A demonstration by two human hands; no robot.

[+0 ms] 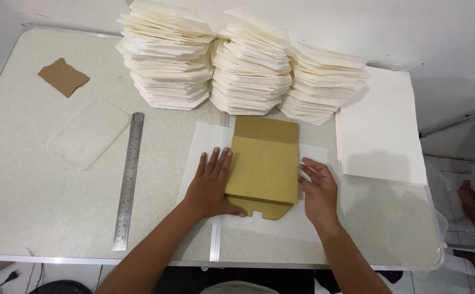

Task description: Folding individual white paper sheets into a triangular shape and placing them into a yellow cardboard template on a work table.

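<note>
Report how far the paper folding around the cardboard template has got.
Done: three tall stacks of folded white paper stand behind. In hand: the left hand and right hand flank the cardboard template lying on one white sheet, unfolded at left. Left: a pile of flat sheets at right.

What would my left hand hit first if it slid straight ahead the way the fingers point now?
Probably the middle stack of folded white paper. The left hand points up the table beside the brown cardboard template, with only white sheet and bare tabletop between.
</note>
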